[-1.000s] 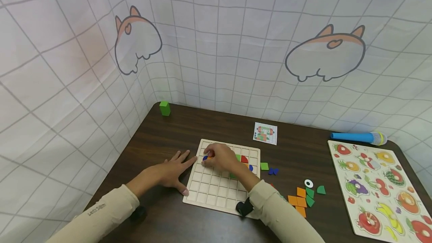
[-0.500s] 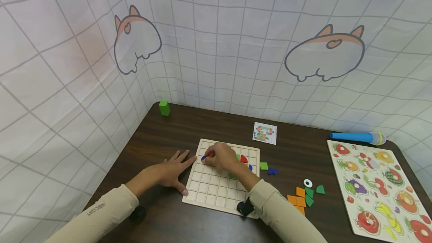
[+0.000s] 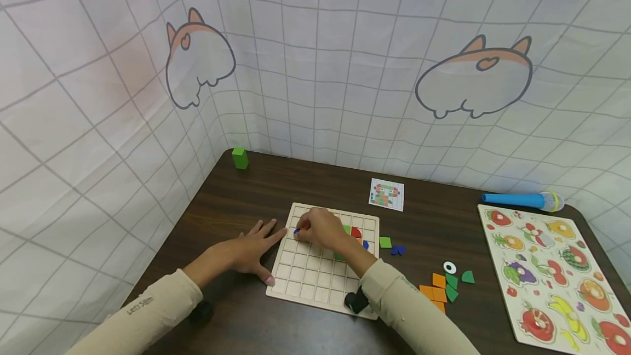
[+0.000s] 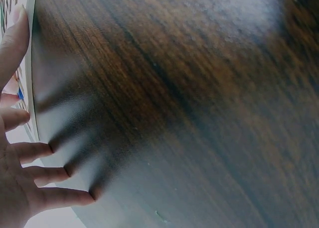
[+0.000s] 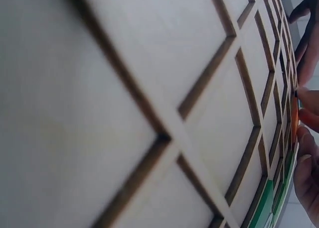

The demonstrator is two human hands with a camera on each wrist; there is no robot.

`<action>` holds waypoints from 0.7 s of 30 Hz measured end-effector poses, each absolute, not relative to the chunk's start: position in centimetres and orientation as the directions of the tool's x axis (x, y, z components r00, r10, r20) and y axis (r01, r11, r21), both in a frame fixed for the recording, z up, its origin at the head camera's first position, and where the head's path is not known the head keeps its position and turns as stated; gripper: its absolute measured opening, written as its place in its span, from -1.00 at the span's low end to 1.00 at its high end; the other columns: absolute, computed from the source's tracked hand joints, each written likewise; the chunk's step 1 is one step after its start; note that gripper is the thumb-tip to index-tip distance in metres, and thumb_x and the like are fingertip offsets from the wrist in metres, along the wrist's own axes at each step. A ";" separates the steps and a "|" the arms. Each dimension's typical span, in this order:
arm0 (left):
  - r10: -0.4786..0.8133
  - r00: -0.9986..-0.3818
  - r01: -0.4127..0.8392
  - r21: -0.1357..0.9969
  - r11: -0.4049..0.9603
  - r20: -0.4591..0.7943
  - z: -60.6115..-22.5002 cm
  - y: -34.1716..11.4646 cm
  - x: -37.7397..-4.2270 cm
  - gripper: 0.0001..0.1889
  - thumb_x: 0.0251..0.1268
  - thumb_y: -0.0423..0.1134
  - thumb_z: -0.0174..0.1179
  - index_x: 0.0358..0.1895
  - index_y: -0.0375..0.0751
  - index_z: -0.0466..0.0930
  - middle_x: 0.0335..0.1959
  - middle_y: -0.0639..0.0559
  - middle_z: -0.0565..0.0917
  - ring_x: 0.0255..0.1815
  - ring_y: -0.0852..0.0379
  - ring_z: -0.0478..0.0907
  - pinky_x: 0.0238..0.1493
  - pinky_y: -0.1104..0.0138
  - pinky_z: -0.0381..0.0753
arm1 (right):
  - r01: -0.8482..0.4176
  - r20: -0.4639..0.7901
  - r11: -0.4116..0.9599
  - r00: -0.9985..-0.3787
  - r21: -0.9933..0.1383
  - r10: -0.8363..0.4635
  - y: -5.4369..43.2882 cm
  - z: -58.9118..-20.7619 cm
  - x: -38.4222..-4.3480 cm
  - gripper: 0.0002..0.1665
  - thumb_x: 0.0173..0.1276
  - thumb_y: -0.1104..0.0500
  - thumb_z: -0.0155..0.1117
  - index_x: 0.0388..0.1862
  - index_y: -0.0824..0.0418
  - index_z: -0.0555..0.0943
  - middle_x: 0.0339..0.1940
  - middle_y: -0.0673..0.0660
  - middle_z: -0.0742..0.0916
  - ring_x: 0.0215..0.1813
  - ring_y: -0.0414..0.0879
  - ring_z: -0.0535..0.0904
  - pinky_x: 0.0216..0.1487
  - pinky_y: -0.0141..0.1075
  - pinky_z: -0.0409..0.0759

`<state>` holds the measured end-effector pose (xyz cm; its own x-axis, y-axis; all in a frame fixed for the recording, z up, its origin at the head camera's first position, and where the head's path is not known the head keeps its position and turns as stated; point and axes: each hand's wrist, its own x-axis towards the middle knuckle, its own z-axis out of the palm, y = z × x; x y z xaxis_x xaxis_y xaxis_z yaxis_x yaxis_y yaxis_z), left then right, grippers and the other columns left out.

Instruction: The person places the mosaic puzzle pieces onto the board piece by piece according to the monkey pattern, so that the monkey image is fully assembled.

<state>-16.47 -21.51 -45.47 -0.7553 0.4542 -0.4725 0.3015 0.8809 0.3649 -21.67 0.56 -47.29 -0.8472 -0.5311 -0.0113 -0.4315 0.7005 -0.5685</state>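
A wooden grid board (image 3: 310, 276) lies on the dark table with several coloured pieces set in its upper rows. My right hand (image 3: 322, 229) is over the board's upper left, thumb and fingertips pinching an orange piece (image 5: 295, 113) low in the grid. Just left of those fingertips shows a blue piece (image 3: 296, 232). The hand and forearm hide part of the row; a red quarter-round piece (image 3: 356, 232) shows right of it. My left hand (image 3: 248, 253) is spread flat, thumb at the board's lower left corner and index fingertip at its left edge, other fingertips on the table.
Right of the board lie a light green square (image 3: 385, 242), blue bits (image 3: 398, 250), orange squares (image 3: 434, 293), green quarter-rounds (image 3: 468, 276) and a white eye disc (image 3: 449, 268). A pattern card (image 3: 386, 195), green block (image 3: 240, 158), toy microphone (image 3: 522, 200) and fruit puzzle (image 3: 529, 292) surround them.
My right hand's fingertips have shifted very slightly at the same spot on the board. The left hand stays where it was.
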 end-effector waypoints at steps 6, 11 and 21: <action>0.452 -0.756 0.303 0.360 0.883 -0.474 -45.4 -21.5 -16.5 0.24 -0.06 0.29 0.46 0.65 0.09 -0.12 0.67 -0.22 -0.22 0.65 -0.38 -0.31 0.38 -0.44 0.03 | -0.441 -0.007 0.696 -0.842 -0.567 -0.540 0.9 -47.0 -21.7 -0.77 0.26 0.04 0.50 -0.16 0.11 0.79 -0.32 -0.06 0.78 -0.30 -0.25 0.64 -0.27 -0.30 0.59; 0.451 -0.757 0.306 0.354 0.884 -0.473 -45.6 -21.5 -16.5 0.25 -0.08 0.30 0.47 0.65 0.10 -0.12 0.67 -0.22 -0.21 0.64 -0.39 -0.30 0.37 -0.45 0.02 | -0.458 -0.011 0.655 -0.815 -0.601 -0.580 2.2 -46.4 -21.9 -0.77 0.33 0.03 0.44 -0.13 0.12 0.76 -0.34 -0.07 0.75 -0.35 -0.23 0.58 -0.31 -0.32 0.55; 0.438 -0.762 0.300 0.339 0.892 -0.477 -45.4 -21.3 -16.5 0.26 -0.09 0.31 0.47 0.65 0.11 -0.12 0.67 -0.21 -0.22 0.64 -0.40 -0.28 0.38 -0.45 0.03 | -0.496 0.034 0.542 -0.758 -0.678 -0.651 9.0 -45.1 -21.8 -0.69 0.43 0.05 0.33 0.01 0.20 0.72 -0.18 0.00 0.73 -0.40 -0.18 0.51 -0.32 -0.33 0.54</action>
